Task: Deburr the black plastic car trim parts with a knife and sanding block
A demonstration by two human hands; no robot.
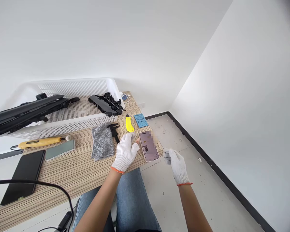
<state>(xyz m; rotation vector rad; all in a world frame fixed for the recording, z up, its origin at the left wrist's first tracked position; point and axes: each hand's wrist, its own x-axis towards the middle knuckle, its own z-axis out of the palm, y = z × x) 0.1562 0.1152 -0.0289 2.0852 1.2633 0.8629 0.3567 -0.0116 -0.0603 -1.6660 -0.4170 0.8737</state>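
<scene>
Nearest us, our right hand (177, 165) hovers off the table (70, 167) edge, fingers loosely curled, holding nothing. Our left hand (125, 153) rests open beside the pink phone (148, 146), touching it. Beyond lie untouched cloth (102, 141), yellow knife (129, 124), basket (70, 112).

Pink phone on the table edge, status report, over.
Left hand open, fingertips touching pink phone. Right hand off the table, fingers curled, apparently empty. Yellow cutter beyond phone, apart.
</scene>
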